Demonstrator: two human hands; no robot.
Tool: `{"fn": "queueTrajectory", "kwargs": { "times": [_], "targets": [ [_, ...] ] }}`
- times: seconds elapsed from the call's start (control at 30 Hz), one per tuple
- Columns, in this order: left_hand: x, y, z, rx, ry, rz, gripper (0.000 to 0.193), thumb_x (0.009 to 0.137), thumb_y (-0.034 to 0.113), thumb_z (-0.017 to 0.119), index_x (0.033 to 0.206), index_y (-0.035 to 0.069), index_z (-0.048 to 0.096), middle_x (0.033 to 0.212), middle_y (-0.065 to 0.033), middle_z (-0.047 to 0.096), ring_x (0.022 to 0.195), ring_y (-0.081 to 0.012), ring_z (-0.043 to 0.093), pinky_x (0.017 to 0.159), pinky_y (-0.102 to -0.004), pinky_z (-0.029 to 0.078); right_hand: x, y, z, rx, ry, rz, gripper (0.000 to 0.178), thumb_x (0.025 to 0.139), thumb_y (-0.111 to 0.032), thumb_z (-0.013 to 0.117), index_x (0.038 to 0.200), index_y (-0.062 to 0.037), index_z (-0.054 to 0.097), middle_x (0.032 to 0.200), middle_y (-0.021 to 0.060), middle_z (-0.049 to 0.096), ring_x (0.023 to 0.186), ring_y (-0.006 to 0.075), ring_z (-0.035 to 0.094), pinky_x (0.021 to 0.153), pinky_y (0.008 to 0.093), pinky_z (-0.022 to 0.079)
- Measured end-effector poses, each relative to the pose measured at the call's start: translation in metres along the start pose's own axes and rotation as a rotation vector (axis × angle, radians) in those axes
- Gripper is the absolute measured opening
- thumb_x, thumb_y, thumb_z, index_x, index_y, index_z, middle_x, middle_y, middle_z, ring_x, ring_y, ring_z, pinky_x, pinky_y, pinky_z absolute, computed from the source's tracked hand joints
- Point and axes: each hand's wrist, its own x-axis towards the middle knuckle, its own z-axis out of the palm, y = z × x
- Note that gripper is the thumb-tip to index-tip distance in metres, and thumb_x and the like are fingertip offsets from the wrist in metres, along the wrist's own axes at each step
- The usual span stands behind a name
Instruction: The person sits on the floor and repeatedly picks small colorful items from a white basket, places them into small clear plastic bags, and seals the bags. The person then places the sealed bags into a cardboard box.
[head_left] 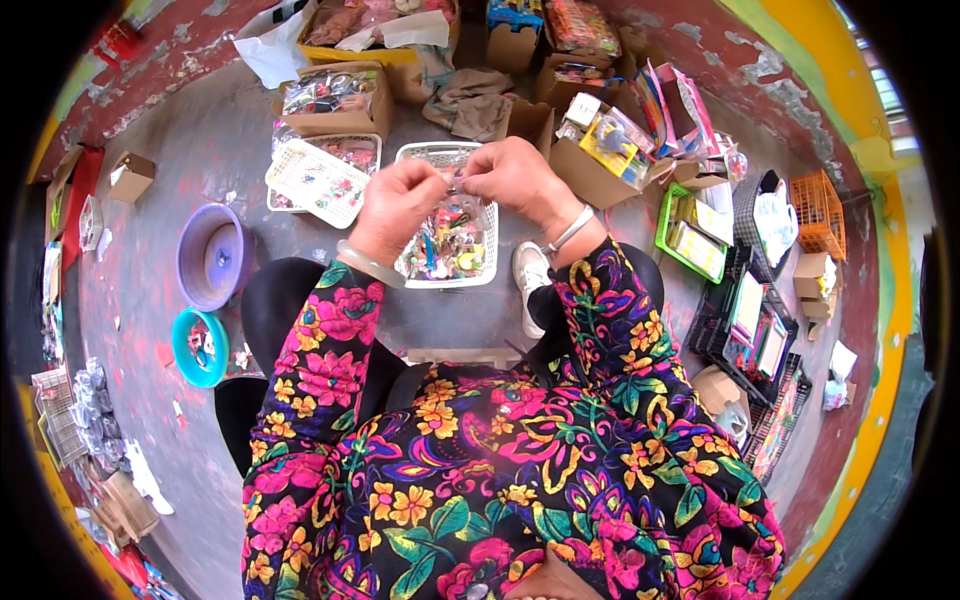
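Note:
My left hand (398, 205) and my right hand (515, 175) meet above a white plastic basket (488, 255) on the floor. Their fingertips pinch one small item (454, 184) between them; it is too small to name. The basket holds several small colourful trinkets (447, 248). A pale bangle sits on my left wrist, a white band on my right. My floral sleeves come up from the lower edge.
A second white basket with a lid (318, 180) lies to the left, cardboard boxes of goods (335, 100) behind it. A purple bowl (210, 255) and a teal bowl (200, 347) sit at far left. Green (690, 235), black (745, 330) and orange (818, 212) crates stand on the right.

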Motion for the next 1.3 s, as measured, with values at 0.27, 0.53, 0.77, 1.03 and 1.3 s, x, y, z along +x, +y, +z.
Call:
{"fn": "queueTrajectory", "kwargs": {
  "times": [0.27, 0.53, 0.77, 1.03, 1.3],
  "targets": [
    [-0.002, 0.030, -0.009, 0.054, -0.216, -0.278, 0.024, 0.076, 0.007, 0.066, 0.098, 0.000, 0.060, 0.087, -0.0024, 0.062, 0.070, -0.0064, 0.056, 0.062, -0.0190, 0.047, -0.008, -0.008, -0.016, 0.236, -0.171, 0.054, 0.009, 0.067, -0.009, 0.064, 0.066, 0.0001, 0.063, 0.056, 0.0013, 0.056, 0.053, 0.0064, 0.050, 0.050, 0.0233, 0.041],
    [-0.005, 0.031, -0.003, -0.179, -0.300, -0.351, 0.011, 0.078, 0.005, 0.063, 0.084, 0.001, 0.054, 0.080, -0.0058, 0.062, 0.072, -0.0132, 0.062, 0.063, -0.0234, 0.053, -0.009, -0.006, -0.013, 0.390, -0.288, 0.086, 0.011, 0.072, -0.011, 0.065, 0.073, 0.0001, 0.065, 0.063, -0.0007, 0.058, 0.057, 0.0062, 0.050, 0.052, 0.0211, 0.041],
    [-0.002, 0.022, -0.008, -0.416, -0.104, -0.324, 0.007, 0.080, 0.004, 0.060, 0.083, -0.001, 0.055, 0.081, -0.0087, 0.061, 0.074, -0.0151, 0.062, 0.068, -0.0235, 0.054, -0.006, -0.004, -0.005, 0.550, -0.200, 0.023, 0.019, 0.076, -0.013, 0.067, 0.087, 0.0025, 0.063, 0.077, 0.0030, 0.061, 0.069, 0.0084, 0.056, 0.062, 0.0202, 0.044],
    [-0.002, 0.037, -0.006, -0.249, -0.103, -0.299, 0.009, 0.082, 0.004, 0.058, 0.091, 0.001, 0.057, 0.082, -0.0055, 0.061, 0.072, -0.0124, 0.060, 0.059, -0.0205, 0.049, -0.010, -0.011, -0.009, 0.441, -0.081, 0.020, 0.015, 0.073, -0.008, 0.066, 0.082, 0.0031, 0.064, 0.073, 0.0025, 0.061, 0.067, 0.0077, 0.053, 0.061, 0.0204, 0.042],
    [-0.002, 0.024, -0.008, -0.215, -0.123, -0.083, 0.009, 0.082, 0.005, 0.059, 0.088, -0.001, 0.059, 0.078, -0.0027, 0.059, 0.072, -0.0079, 0.056, 0.063, -0.0195, 0.046, -0.011, -0.013, -0.004, 0.340, -0.062, -0.084, 0.012, 0.071, -0.008, 0.064, 0.076, 0.0025, 0.063, 0.065, 0.0021, 0.060, 0.062, 0.0056, 0.052, 0.056, 0.0217, 0.043]
  ]
}}
